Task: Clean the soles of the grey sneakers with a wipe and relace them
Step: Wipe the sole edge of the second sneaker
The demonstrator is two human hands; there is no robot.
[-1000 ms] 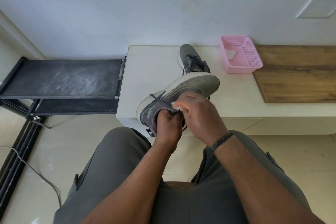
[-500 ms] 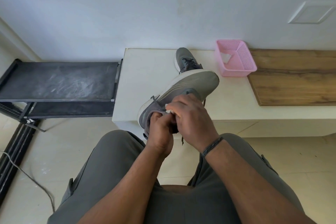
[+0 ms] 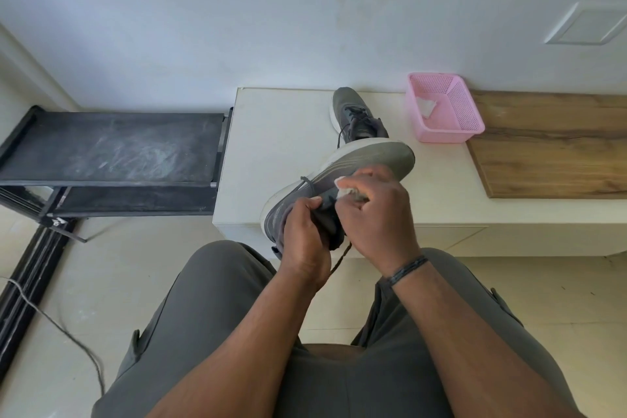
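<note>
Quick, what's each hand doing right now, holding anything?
Left hand: closed, gripping the grey sneaker by its upper.
Right hand: closed, holding a white wipe against the sneaker's sole.

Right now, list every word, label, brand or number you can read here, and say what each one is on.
None can be read.
Held sneaker: pale stripes on its side, no letters legible.
Second sneaker on the bench: no marking shows.
Pink basket: plain; the white piece inside bears no visible print.
Wall panel: blank.
</note>
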